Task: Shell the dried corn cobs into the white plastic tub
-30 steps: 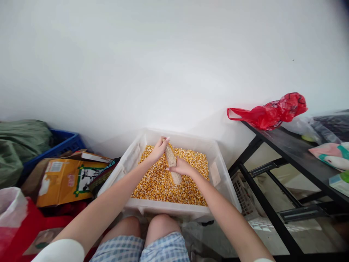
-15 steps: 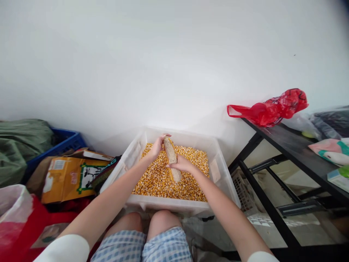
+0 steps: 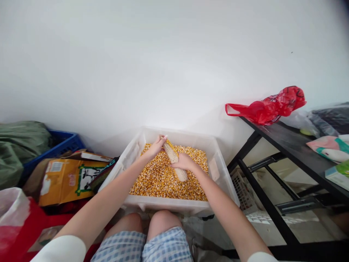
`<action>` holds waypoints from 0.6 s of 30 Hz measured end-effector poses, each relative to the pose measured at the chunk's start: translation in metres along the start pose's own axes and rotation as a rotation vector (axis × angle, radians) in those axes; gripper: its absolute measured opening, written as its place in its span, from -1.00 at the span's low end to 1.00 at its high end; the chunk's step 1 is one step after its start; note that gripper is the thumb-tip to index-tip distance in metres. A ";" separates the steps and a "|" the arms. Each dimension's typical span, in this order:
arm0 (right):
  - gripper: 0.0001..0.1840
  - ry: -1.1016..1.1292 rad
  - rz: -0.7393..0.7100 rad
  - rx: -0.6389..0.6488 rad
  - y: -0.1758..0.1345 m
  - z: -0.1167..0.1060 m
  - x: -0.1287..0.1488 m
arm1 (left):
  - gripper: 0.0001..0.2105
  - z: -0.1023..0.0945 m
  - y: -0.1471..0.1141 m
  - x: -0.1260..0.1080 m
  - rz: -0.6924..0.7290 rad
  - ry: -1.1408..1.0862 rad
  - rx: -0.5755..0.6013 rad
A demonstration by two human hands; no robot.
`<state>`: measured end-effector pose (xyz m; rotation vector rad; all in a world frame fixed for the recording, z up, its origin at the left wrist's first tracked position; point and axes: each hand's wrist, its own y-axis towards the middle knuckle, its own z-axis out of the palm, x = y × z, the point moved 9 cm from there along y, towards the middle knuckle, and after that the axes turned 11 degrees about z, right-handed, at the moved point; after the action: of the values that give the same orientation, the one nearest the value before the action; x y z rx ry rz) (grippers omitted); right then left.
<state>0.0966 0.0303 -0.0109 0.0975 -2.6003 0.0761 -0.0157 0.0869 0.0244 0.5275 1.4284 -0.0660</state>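
Observation:
Both my hands hold one corn cob, tilted over a bed of loose corn kernels. Most of the cob's visible side is bare and pale, with yellow kernels along its far right edge. My left hand is closed on the far end, fingertips at its top. My right hand wraps around the middle from the right, and the pale near end sticks out below it. The kernels lie in a translucent white plastic bin just past my knees. The right hand's fingers are partly hidden behind the cob.
At left are a blue crate under green cloth, an orange cardboard box and a red and white bag. A black metal-framed table stands at right, bearing a red plastic bag. A white wall rises behind the bin.
The cob has turned in my hands, so yellow kernels now show along its far edge. Its near end has swung slightly right, and my right hand has moved a little right with it.

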 end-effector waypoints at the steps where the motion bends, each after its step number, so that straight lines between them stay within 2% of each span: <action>1: -0.58 0.022 0.004 0.023 0.000 0.001 -0.001 | -0.67 0.001 0.000 -0.001 0.002 -0.008 0.012; 4: -0.58 0.076 0.008 0.058 -0.001 0.001 0.000 | -0.69 0.002 0.000 -0.006 0.005 -0.063 0.029; 7: -0.52 0.052 0.010 0.000 -0.001 -0.005 0.004 | -0.64 -0.001 0.000 -0.009 -0.002 -0.099 -0.023; 10: -0.49 -0.019 0.022 -0.068 -0.001 -0.010 0.007 | -0.61 -0.008 -0.002 -0.009 -0.005 -0.029 -0.107; 12: -0.50 -0.046 0.018 -0.074 -0.001 -0.011 0.008 | -0.63 -0.009 -0.003 -0.009 -0.001 0.016 -0.116; 18: -0.57 -0.003 -0.002 0.024 -0.001 -0.003 0.002 | -0.67 0.001 -0.003 -0.012 0.008 0.004 0.060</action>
<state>0.0972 0.0292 -0.0071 0.1087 -2.6026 0.1062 -0.0175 0.0802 0.0347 0.5829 1.4313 -0.1011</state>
